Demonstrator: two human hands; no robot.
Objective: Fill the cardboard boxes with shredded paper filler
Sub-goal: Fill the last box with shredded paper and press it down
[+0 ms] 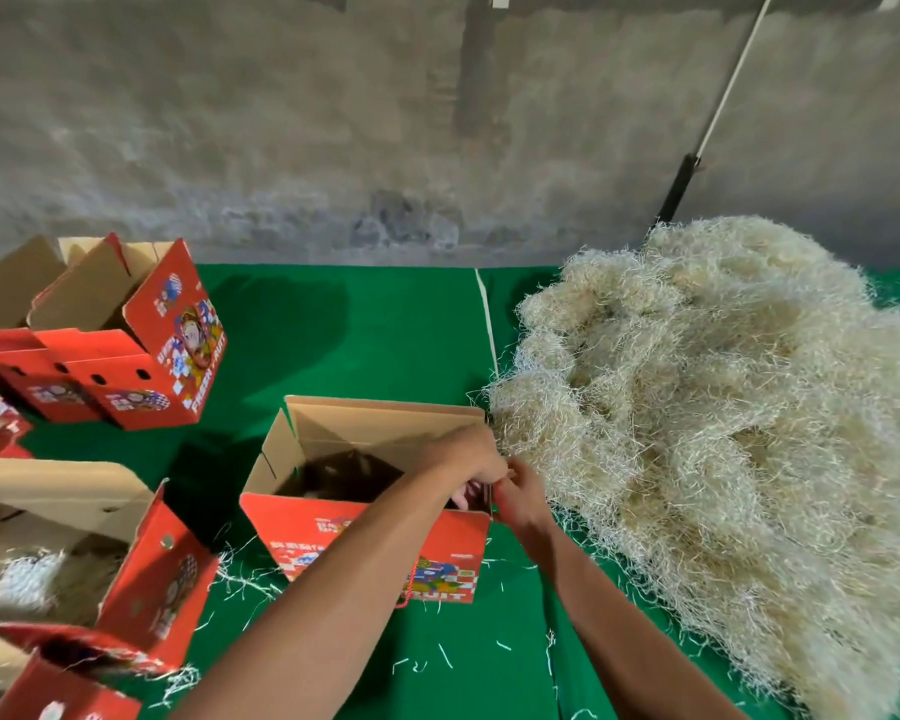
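Both forearms reach up from the bottom edge of the frame and meet at the right-hand wall of the open box [365, 532] at centre, the left hand [468, 454] curled over its rim and the right hand [520, 496] pinching that wall from outside. The shredded paper heap [723, 423] fills the right of the frame, just beside the right hand, so the right is likely the nearer hand for the next grab. The box interior looks dark and mostly unfilled.

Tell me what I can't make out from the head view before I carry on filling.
- Floor of the open box: dark shadow; any filler inside is unclear.
- Fingertips of left hand and right hand: hidden behind the box's right wall, grip unreadable.
- Shredded paper pile: cut off by the right edge.
- Left-hand boxes: cropped by the frame edge.
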